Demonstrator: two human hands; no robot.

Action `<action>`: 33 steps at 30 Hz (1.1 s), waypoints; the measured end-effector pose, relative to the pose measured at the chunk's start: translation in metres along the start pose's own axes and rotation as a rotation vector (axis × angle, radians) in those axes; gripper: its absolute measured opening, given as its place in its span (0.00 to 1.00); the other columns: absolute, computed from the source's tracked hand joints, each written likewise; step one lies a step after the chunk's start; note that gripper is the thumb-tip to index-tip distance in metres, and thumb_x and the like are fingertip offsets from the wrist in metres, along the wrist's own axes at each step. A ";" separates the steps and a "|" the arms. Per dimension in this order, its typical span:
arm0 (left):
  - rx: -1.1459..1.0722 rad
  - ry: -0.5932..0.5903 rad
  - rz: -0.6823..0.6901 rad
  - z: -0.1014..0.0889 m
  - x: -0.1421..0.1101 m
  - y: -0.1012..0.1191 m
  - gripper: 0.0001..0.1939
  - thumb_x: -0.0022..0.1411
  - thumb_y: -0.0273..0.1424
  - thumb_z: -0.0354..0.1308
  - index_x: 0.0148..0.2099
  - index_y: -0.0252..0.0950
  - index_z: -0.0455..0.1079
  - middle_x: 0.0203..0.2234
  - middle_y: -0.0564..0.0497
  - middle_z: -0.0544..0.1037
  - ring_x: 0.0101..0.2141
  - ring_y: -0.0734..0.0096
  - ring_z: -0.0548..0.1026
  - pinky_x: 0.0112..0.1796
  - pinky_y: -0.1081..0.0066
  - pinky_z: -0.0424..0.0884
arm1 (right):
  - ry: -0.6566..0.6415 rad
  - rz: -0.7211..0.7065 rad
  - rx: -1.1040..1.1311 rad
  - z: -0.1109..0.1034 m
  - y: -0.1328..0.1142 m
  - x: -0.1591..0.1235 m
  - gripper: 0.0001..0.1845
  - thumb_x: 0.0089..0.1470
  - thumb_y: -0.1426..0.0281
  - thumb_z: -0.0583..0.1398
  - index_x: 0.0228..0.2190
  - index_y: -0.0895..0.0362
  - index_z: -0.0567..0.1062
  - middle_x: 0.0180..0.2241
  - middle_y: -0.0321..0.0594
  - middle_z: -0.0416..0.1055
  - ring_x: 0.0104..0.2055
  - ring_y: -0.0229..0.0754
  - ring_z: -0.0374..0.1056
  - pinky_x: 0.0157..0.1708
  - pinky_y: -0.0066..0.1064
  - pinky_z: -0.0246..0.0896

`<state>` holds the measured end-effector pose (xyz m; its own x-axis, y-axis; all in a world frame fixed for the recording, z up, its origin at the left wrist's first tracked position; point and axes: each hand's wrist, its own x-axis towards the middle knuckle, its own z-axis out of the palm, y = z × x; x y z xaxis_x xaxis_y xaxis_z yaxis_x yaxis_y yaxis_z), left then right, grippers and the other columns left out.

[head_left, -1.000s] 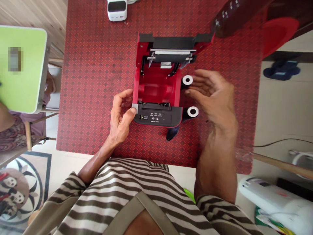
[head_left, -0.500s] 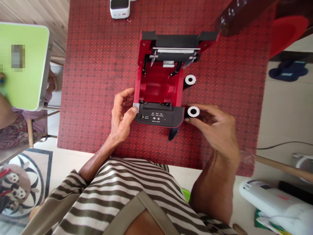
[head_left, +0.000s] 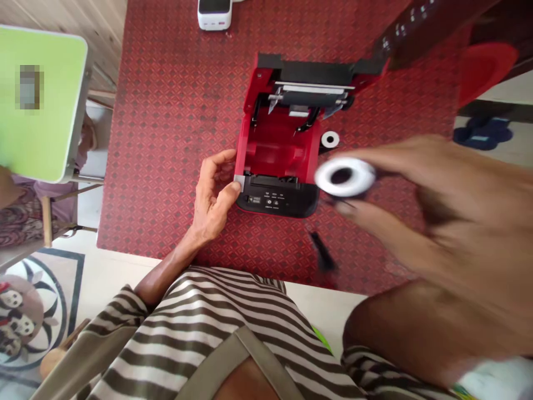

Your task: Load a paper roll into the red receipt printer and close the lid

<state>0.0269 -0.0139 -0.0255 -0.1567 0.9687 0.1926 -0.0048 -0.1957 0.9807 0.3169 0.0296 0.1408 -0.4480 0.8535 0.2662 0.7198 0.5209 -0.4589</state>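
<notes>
A red and black label printer (head_left: 278, 197) stands on the table with its lid raised. Its red paper bay (head_left: 277, 155) holds no roll. My left hand (head_left: 214, 197) grips the printer's front left corner, the thumb on a grey tab (head_left: 239, 182). Above and right of the printer, my right hand (head_left: 441, 216) pinches a small paper roll (head_left: 325, 180) between thumb and fingers, its white end with a dark centre facing up. A second roll (head_left: 330, 139) stands beside the printer's right side. A blurred black piece (head_left: 322, 253) shows near the front; I cannot tell what it is.
The table (head_left: 166, 111) has a red patterned cover. A white device with a dark screen (head_left: 214, 14) lies at the back edge, and a dark bottle (head_left: 408, 33) at the back right. A green-topped table (head_left: 45, 144) stands to the left, with part of a person beside it.
My right hand has lifted the paper roll from beside the printer towards the camera. The black piece shows farther right and nearer the front. My left hand keeps its place on the printer.
</notes>
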 end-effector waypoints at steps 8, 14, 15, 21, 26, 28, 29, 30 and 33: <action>0.018 -0.035 0.015 0.000 -0.002 0.001 0.29 0.89 0.57 0.69 0.80 0.52 0.78 0.69 0.43 0.88 0.64 0.46 0.89 0.64 0.48 0.89 | -0.212 -0.091 -0.209 0.067 -0.004 0.047 0.14 0.79 0.75 0.64 0.58 0.53 0.89 0.52 0.52 0.89 0.59 0.66 0.83 0.63 0.59 0.83; 0.038 -0.022 0.016 0.001 -0.004 0.001 0.30 0.89 0.59 0.68 0.80 0.53 0.78 0.69 0.43 0.88 0.66 0.47 0.89 0.64 0.49 0.89 | -0.323 0.008 -0.210 0.073 -0.010 0.062 0.11 0.78 0.77 0.67 0.51 0.52 0.89 0.53 0.52 0.91 0.64 0.67 0.84 0.66 0.57 0.81; 0.047 -0.024 0.014 0.001 -0.004 0.002 0.30 0.89 0.59 0.68 0.80 0.53 0.77 0.69 0.43 0.87 0.66 0.47 0.89 0.64 0.49 0.89 | -0.336 0.010 -0.210 0.073 -0.010 0.064 0.11 0.78 0.77 0.66 0.50 0.51 0.89 0.53 0.52 0.91 0.64 0.65 0.84 0.64 0.55 0.81; 0.091 -0.051 0.037 -0.002 -0.003 0.002 0.29 0.91 0.58 0.65 0.81 0.52 0.76 0.69 0.41 0.87 0.65 0.48 0.90 0.60 0.50 0.90 | -0.443 0.015 -0.316 0.081 -0.009 0.080 0.13 0.76 0.79 0.64 0.44 0.50 0.84 0.50 0.53 0.91 0.62 0.64 0.86 0.59 0.51 0.81; 0.083 -0.063 0.039 -0.003 -0.003 0.001 0.29 0.91 0.58 0.65 0.82 0.53 0.75 0.70 0.41 0.87 0.67 0.47 0.89 0.62 0.51 0.90 | -0.481 -0.049 -0.341 0.088 -0.004 0.092 0.14 0.75 0.79 0.61 0.43 0.51 0.84 0.46 0.50 0.91 0.57 0.64 0.87 0.62 0.53 0.81; 0.079 -0.061 0.034 -0.003 -0.003 0.001 0.30 0.91 0.58 0.65 0.82 0.52 0.75 0.71 0.41 0.87 0.68 0.46 0.89 0.63 0.50 0.90 | -0.503 -0.032 -0.350 0.089 -0.006 0.096 0.14 0.73 0.80 0.61 0.43 0.52 0.85 0.46 0.52 0.91 0.56 0.64 0.88 0.62 0.54 0.81; 0.076 -0.059 0.032 -0.003 -0.003 0.001 0.30 0.91 0.58 0.66 0.82 0.52 0.75 0.71 0.41 0.87 0.68 0.46 0.89 0.63 0.50 0.90 | -0.515 -0.009 -0.352 0.089 -0.008 0.097 0.14 0.72 0.80 0.61 0.43 0.52 0.85 0.47 0.52 0.92 0.56 0.65 0.89 0.63 0.54 0.82; 0.070 -0.057 0.031 -0.003 -0.003 0.000 0.30 0.91 0.58 0.66 0.82 0.52 0.76 0.71 0.41 0.87 0.68 0.46 0.89 0.63 0.50 0.90 | -0.526 0.014 -0.355 0.089 -0.011 0.098 0.14 0.72 0.80 0.61 0.44 0.53 0.86 0.47 0.53 0.92 0.57 0.65 0.89 0.64 0.54 0.82; 0.044 -0.059 0.033 -0.002 -0.003 0.000 0.29 0.90 0.56 0.68 0.81 0.52 0.76 0.71 0.41 0.87 0.68 0.45 0.89 0.64 0.49 0.90 | -0.535 0.045 -0.359 0.085 -0.018 0.098 0.18 0.74 0.81 0.59 0.47 0.55 0.87 0.51 0.57 0.92 0.62 0.69 0.88 0.68 0.57 0.80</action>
<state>0.0251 -0.0169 -0.0261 -0.0980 0.9693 0.2254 0.0427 -0.2222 0.9741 0.2149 0.1022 0.1027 -0.5486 0.7982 -0.2488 0.8353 0.5358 -0.1230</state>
